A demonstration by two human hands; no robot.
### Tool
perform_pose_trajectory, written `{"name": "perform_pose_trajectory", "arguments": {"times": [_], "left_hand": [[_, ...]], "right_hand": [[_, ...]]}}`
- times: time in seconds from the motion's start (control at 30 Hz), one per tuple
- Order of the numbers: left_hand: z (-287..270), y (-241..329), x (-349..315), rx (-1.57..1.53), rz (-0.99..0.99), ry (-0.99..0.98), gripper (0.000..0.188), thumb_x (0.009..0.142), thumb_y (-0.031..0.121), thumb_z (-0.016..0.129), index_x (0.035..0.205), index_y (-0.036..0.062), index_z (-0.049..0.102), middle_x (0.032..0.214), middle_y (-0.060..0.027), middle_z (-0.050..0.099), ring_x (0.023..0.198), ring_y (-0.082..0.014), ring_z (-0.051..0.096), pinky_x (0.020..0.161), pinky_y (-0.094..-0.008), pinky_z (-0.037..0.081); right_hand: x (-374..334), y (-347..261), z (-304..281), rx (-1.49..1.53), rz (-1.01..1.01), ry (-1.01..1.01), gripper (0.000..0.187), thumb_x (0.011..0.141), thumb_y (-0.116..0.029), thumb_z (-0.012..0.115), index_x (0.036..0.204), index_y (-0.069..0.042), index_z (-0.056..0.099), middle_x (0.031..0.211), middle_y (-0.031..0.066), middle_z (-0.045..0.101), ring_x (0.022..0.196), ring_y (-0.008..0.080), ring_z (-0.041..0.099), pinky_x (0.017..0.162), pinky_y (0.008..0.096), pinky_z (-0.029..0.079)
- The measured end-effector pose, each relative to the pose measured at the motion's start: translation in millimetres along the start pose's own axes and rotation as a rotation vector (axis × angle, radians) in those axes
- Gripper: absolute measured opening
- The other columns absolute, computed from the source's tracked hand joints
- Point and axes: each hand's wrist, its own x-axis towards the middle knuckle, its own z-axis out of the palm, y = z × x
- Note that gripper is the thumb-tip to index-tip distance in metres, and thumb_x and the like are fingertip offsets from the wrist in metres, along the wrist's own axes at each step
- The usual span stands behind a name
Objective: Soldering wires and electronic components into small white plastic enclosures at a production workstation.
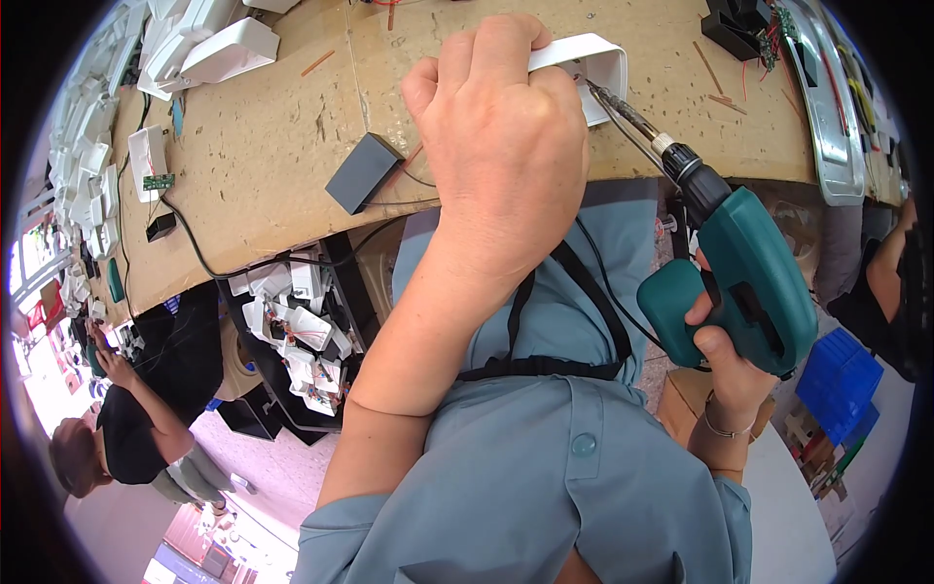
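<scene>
My left hand [501, 136] is closed over a white plastic housing [608, 63] near the table's edge. The housing's open side shows to the right of my fingers; most of it is hidden under my hand. In my right hand [730, 365] is a teal pistol-shaped soldering gun [764, 268], its grip wrapped by my fingers. The gun's thin metal tip points up and left, reaching into the housing's opening. Whether the tip touches anything inside cannot be made out. A dark grey box [365, 173] with a thin cable lies left of my left wrist.
White plastic housings [229, 49] are heaped at the far left, with a small green circuit board [158, 182] nearer. A black bin [355, 292] of white parts stands below the table edge. A metal tray [827, 107] lies at right. Co-workers [146, 419] are on both sides.
</scene>
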Motion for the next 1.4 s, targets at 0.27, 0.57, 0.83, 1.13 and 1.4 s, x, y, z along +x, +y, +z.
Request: {"name": "perform_pose_trajectory", "arguments": {"times": [0.27,0.57,0.83,1.13,1.4], "left_hand": [[11,-6,-8,-0.022,-0.014,-0.001,0.007,0.063,0.004,0.061,0.068,0.0020,0.056,0.093,-0.0093,0.056,0.081,-0.0269,0.053,0.069,-0.0391,0.035],[-29,23,22,0.094,-0.463,-0.712,0.004,0.063,0.003,0.060,0.062,-0.0007,0.057,0.095,-0.0091,0.054,0.082,-0.0252,0.049,0.075,-0.0392,0.031],[-44,25,36,0.140,-0.393,-0.752,0.011,0.069,0.012,0.069,0.079,0.0076,0.068,0.101,-0.0090,0.058,0.092,-0.0256,0.052,0.082,-0.0369,0.033],[-47,33,21,0.029,-0.296,-0.641,0.018,0.061,0.014,0.063,0.079,0.0156,0.064,0.077,0.0045,0.053,0.074,-0.0137,0.050,0.070,-0.0329,0.030],[-43,26,19,-0.129,-0.285,-0.523,0.016,0.060,0.017,0.069,0.074,0.0154,0.062,0.067,0.0065,0.053,0.063,-0.0135,0.049,0.062,-0.0300,0.030]], "right_hand": [[-5,-2,-4,-0.019,-0.056,0.002,0.074,0.072,-0.028,0.077,0.127,0.008,0.041,0.113,0.0232,0.057,0.073,0.0148,0.057,0.069,0.0268,0.047],[-7,6,-6,-0.008,-0.180,0.066,0.074,0.072,-0.035,0.076,0.122,0.010,0.044,0.112,0.0218,0.057,0.072,0.0141,0.059,0.064,0.0232,0.047],[8,9,-4,0.281,-0.234,0.050,0.080,0.077,-0.042,0.070,0.129,0.008,0.035,0.122,0.0289,0.048,0.072,0.0173,0.059,0.058,0.0215,0.049],[46,13,26,0.955,-0.043,-0.332,0.082,0.084,-0.041,0.061,0.141,-0.002,0.016,0.136,0.0337,0.027,0.099,0.0277,0.058,0.070,0.0281,0.056],[69,14,38,0.983,-0.017,-0.443,0.082,0.086,-0.040,0.058,0.143,-0.004,0.011,0.139,0.0349,0.019,0.118,0.0373,0.047,0.081,0.0344,0.055]]}}
